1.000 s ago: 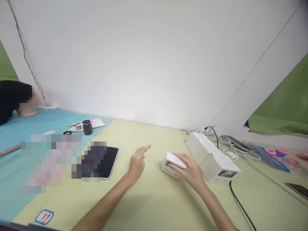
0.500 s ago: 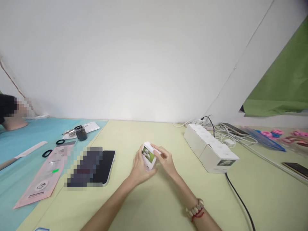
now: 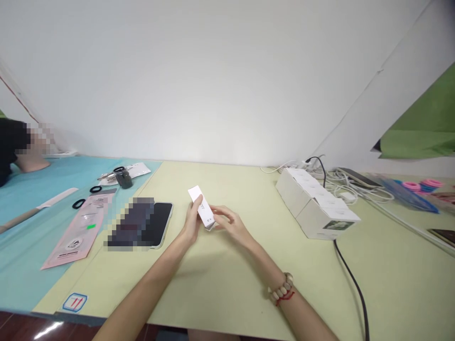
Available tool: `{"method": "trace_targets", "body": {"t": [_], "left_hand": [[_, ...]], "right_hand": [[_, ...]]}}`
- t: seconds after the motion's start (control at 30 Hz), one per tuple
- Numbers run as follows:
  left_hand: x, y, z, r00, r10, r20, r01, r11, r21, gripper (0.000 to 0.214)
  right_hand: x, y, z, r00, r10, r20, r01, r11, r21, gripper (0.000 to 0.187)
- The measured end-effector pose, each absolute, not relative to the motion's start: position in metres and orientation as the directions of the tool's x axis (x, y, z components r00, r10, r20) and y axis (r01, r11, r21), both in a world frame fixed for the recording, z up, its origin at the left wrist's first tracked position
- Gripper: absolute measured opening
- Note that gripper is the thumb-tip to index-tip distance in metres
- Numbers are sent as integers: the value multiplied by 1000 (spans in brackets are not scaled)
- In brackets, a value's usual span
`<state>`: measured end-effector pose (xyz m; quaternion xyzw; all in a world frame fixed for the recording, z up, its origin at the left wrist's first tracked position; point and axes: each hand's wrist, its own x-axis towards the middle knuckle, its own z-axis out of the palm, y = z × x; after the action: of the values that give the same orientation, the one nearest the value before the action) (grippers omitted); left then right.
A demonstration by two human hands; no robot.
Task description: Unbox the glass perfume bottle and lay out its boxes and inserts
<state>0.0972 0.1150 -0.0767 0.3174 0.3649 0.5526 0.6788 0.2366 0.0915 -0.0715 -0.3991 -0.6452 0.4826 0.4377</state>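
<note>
A small white box (image 3: 202,207) is held tilted above the table, a narrow side with fine print facing up. My left hand (image 3: 191,223) wraps round its left side, thumb on top. My right hand (image 3: 233,226) has its fingers closed on the near right end, where a flap or edge (image 3: 210,228) seems to stick out a little. The fingertips behind the box are hidden. A beaded bracelet (image 3: 282,288) with red cord circles my right wrist.
On the right stand white boxes (image 3: 309,203) in a row, with tangled cables (image 3: 341,189) behind and a black cable (image 3: 350,279) running forward. At left lie a phone (image 3: 161,220), a pink pouch (image 3: 76,237), a dark jar (image 3: 123,178) and a knife-like tool (image 3: 39,207). A person (image 3: 14,142) sits far left.
The small box has been turned, so its flower picture no longer faces up and a plain printed side does. Both hands have shifted slightly; the view has tilted down, showing the table's front edge.
</note>
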Motion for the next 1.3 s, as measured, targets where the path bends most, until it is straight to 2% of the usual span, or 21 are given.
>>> {"method": "trace_targets", "body": {"t": [0.07, 0.2, 0.37, 0.5, 0.6, 0.77, 0.87, 0.97, 1.03, 1.13, 1.23, 1.3], "left_hand": [[96, 114, -73, 163, 969, -185, -555, 245, 795, 56], [97, 111, -71, 197, 952, -236, -604, 308, 735, 59], [100, 107, -71, 348, 920, -183, -648, 376, 662, 59], [99, 110, -67, 334, 925, -182, -625, 362, 692, 67], [98, 114, -66, 275, 956, -106, -587, 254, 769, 61], [92, 116, -61, 183, 982, -36, -462, 119, 879, 53], [87, 117, -59, 174, 985, -12, -300, 64, 952, 54], [84, 118, -62, 173, 979, 112, 12, -116, 993, 71], [85, 118, -67, 160, 950, 269, 279, -305, 911, 91], [88, 114, -73, 159, 860, 485, 587, -478, 654, 112], [90, 111, -75, 203, 745, 636, 719, -554, 420, 102], [90, 111, -76, 253, 695, 673, 727, -596, 342, 87]], "right_hand": [[235, 88, -70, -318, 917, 241, 163, 303, -939, 47], [230, 82, -73, -319, 868, 381, 322, 478, -817, 68], [231, 87, -84, -160, 870, 466, 413, 488, -769, 44], [234, 91, -84, -47, 894, 446, 276, 441, -854, 45], [234, 92, -79, 2, 917, 399, 99, 397, -912, 48], [236, 95, -73, 85, 975, 206, -159, 217, -963, 52], [242, 99, -74, 161, 973, 166, -158, 192, -969, 54], [247, 101, -76, 217, 958, 187, -85, 210, -974, 53], [248, 102, -78, 239, 951, 197, -43, 213, -976, 53], [246, 101, -78, 260, 940, 223, 3, 230, -973, 48], [242, 98, -76, 250, 926, 281, 73, 272, -960, 45], [241, 95, -73, 235, 922, 306, 145, 279, -949, 43]]}}
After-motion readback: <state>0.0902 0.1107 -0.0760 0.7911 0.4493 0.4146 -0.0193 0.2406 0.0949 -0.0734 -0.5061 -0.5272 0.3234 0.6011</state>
